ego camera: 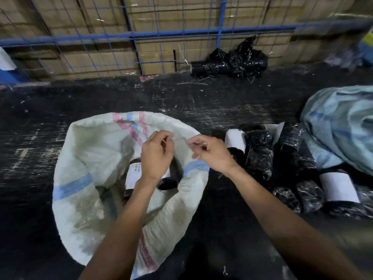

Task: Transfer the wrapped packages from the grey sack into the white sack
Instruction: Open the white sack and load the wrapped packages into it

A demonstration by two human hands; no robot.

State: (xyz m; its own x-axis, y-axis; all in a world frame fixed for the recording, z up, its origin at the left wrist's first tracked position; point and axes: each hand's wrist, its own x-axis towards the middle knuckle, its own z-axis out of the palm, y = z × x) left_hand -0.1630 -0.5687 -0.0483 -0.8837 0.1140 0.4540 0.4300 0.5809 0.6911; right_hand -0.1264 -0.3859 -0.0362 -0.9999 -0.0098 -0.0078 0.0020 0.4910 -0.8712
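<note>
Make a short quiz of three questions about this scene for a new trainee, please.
1. True or false: the white sack already holds a labelled package.
2. Where do most black packages lie? A) right of the white sack B) left of it C) on the boxes behind
3. Fill in: both hands, left hand and right hand, are above the sack's ____.

Key: 1 true; 2 A; 3 opening.
</note>
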